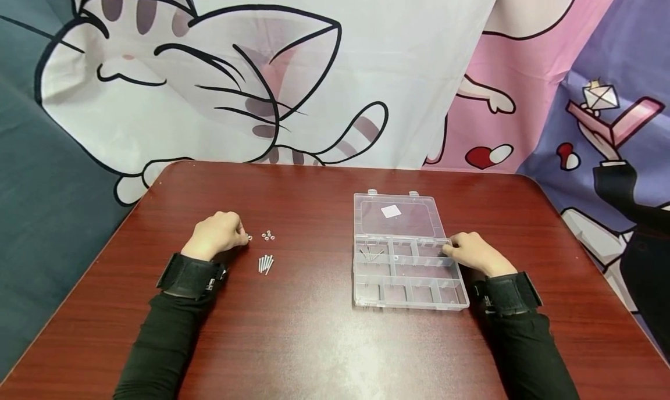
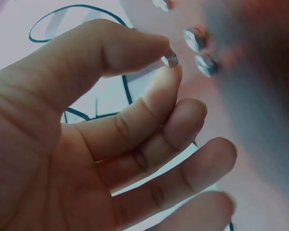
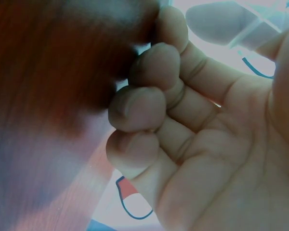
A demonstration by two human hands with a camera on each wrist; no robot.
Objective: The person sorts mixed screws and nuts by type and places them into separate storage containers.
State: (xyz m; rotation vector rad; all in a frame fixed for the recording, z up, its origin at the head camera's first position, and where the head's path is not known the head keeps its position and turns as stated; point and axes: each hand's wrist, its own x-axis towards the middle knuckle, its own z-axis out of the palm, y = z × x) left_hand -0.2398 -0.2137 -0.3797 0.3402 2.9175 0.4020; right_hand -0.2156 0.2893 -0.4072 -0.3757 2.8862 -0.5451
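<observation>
And here's the left hand (image 1: pixel 217 234), thumb and forefinger in a narrow pinch on one tiny metal nut (image 2: pixel 170 60), the other three fingers loosely bent below. It should be almost weightless, rigid, nothing to crush; the danger is a smooth little thing squirting out of the fingertips. Best hold, I'd say: two opposite flats, squarely, since the tips have hardly any edge to work with.

Just right of that hand, a cluster of loose nuts (image 1: pixel 268 235). Beyond the fingertips and nearer the body, a bunch of slim screws (image 1: pixel 266 264), likely stiff and prone to roll, better taken across the shanks.

Well off to the right, the right hand (image 1: pixel 481 253) grips the side wall of a clear case (image 1: pixel 410 306), which lies to its left, lid back. It looks light, thin plastic, so that side hold makes sense as a steadying one. Inside, farther left of that hand, a few more screws (image 1: pixel 371 253) sit in a compartment.
</observation>
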